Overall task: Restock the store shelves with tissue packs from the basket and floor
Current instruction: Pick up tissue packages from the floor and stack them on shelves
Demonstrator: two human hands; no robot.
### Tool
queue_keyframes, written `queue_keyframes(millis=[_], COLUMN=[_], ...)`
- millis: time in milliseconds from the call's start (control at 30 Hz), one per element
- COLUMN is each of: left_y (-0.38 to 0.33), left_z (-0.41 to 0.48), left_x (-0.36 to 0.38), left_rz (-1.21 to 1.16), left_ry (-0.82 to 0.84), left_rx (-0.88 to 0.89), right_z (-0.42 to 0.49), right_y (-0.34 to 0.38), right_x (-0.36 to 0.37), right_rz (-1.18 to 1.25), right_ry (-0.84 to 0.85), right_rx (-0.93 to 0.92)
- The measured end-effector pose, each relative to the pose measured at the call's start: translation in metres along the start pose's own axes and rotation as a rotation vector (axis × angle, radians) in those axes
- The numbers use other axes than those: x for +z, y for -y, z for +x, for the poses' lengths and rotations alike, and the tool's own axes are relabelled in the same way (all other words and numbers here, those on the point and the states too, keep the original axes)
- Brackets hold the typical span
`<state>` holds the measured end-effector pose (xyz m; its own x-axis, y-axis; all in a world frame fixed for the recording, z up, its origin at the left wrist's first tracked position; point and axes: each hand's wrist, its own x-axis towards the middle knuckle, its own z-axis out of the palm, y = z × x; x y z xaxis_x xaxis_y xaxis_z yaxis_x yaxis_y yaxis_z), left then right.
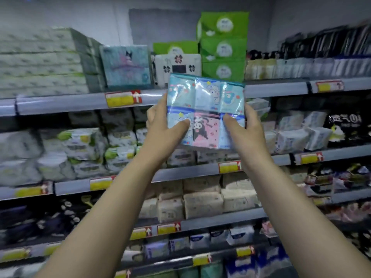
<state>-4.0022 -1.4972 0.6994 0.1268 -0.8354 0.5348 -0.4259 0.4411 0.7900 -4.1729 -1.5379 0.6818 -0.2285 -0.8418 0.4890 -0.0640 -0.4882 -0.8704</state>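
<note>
Left grip (164, 119) and right grip (248, 127) clasp the lower side edges of the cartoon-print tissue multipack (204, 105), thumbs on its front, held up just before the upper shelf (80, 102); it looks light, soft and slippery-wrapped, so two-sided edge holds suit it.

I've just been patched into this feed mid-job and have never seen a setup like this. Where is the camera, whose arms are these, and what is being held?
There is no machine here. This is a single picture from a wide-angle camera worn on a person's head, facing store shelves, and the two bare arms are that person's own. The left hand and right hand grip the sides of a blue cartoon-printed tissue pack, thumbs on its front, and hold it up in front of the top shelf. On that shelf stand a similar blue pack, a white pack and stacked green packs. The lower shelves hold more wrapped packs, too blurred to read.
</note>
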Motion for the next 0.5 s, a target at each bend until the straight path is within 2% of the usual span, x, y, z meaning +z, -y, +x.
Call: queue_keyframes(millis=[200, 400, 500], left_y=[0.014, 0.031, 0.037], left_z=[0.062, 0.124, 0.161], left_x=[-0.062, -0.12, -0.145], left_rz=[0.103, 0.357, 0.406], left_ry=[-0.11, -0.296, -0.348], left_rx=[0.125, 0.275, 0.305], right_z=[0.044, 0.09, 0.12], right_y=[0.028, 0.048, 0.059], right_x=[0.078, 0.154, 0.192], right_rz=[-0.012, -0.129, -0.213], right_ry=[0.057, 0.081, 0.078], right_rx=[-0.128, -0.295, -0.396])
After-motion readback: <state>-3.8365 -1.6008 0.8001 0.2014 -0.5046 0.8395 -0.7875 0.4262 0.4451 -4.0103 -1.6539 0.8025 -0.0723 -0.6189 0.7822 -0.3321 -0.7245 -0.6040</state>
